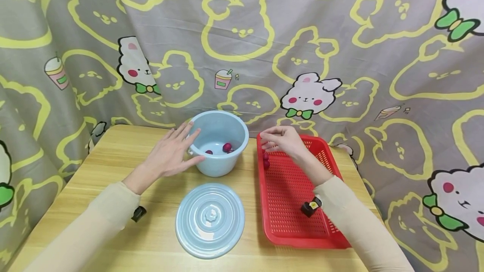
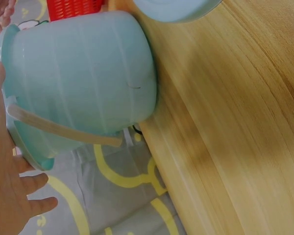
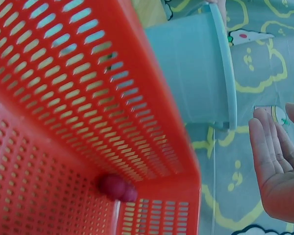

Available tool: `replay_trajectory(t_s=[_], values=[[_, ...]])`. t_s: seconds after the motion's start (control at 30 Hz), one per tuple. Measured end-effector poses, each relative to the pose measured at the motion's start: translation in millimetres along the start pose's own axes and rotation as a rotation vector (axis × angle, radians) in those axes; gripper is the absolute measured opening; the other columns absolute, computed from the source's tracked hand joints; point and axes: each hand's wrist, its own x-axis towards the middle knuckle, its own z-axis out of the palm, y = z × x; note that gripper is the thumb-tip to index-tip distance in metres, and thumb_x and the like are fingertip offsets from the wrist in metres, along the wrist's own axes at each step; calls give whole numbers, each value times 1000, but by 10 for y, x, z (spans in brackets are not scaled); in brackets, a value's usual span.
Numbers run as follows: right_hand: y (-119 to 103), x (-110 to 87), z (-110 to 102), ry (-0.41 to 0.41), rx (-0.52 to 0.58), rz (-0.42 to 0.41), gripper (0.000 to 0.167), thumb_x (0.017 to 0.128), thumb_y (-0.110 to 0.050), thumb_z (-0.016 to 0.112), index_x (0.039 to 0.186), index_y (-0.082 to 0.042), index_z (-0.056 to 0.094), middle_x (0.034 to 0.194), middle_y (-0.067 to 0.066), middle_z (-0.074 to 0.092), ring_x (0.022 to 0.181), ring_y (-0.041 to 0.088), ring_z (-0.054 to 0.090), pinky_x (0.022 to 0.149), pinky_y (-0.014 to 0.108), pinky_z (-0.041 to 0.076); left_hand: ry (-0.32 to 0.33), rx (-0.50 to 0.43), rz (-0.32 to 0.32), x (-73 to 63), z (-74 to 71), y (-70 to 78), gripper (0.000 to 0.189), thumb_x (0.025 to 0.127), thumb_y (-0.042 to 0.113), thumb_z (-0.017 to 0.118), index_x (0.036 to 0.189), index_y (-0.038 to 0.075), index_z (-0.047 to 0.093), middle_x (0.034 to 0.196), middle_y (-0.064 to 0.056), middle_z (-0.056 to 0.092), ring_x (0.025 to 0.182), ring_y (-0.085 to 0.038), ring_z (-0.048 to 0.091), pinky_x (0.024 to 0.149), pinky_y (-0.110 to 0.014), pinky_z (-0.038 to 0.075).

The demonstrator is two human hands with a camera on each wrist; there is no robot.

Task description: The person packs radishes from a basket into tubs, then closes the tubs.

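A light blue bucket (image 1: 216, 166) stands at the back of the table with a few dark red, round, plum-like pieces (image 1: 227, 147) inside. My left hand (image 1: 171, 151) is at its left rim, fingers spread. In the left wrist view, the thumb and fingers lie along the rim of the bucket (image 2: 88, 73). Over the far left corner of the red perforated basket (image 1: 284, 192) hovers my right hand (image 1: 284, 141), fingers loosely bent. The right wrist view shows nothing in that hand (image 3: 281, 181). More dark red round pieces (image 3: 116, 188) lie in the basket against its side wall.
A light blue round lid (image 1: 210, 238) lies knob-up on the wooden table (image 1: 159, 230), in front of the bucket. The bucket's pale handle (image 2: 63, 128) hangs down its side. A grey patterned curtain (image 1: 174, 32) hangs behind the table.
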Motion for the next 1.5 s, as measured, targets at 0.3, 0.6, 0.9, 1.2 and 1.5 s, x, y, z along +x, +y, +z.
replay_trajectory(t_s=[0.3,0.6,0.9,1.2,1.5], values=[[142,-2,-172,37,-10,38,43,98,-22,77,126,9,69,95,9,82,76,11,78,80,36,68,8,-1,3,-3,4,-6,94,98,72,53,167,11,32,177,-19,20,163,-42,25,129,-66,28],[321,19,-330,73,-64,85,44,100,-25,75,129,7,69,112,12,80,79,9,79,83,35,67,8,-4,3,-8,-1,-2,94,98,71,54,166,10,33,177,-19,21,162,-43,26,129,-66,28],[519,84,-424,61,-75,134,45,101,-23,72,131,10,67,99,4,80,77,8,78,79,32,67,-4,-12,-3,-8,-1,5,94,99,72,53,167,11,32,177,-19,19,164,-42,21,130,-65,26],[754,150,-460,44,-84,179,44,101,-22,73,129,11,67,99,14,81,78,11,78,87,40,67,-7,-13,-5,-10,-3,-2,94,98,72,53,167,11,31,177,-19,19,164,-42,22,130,-65,26],[951,182,-486,20,-89,213,45,102,-22,71,130,12,66,106,22,81,80,10,79,88,40,67,-6,-3,-1,-13,-4,-3,94,99,72,52,167,12,30,177,-19,20,164,-42,23,130,-65,27]])
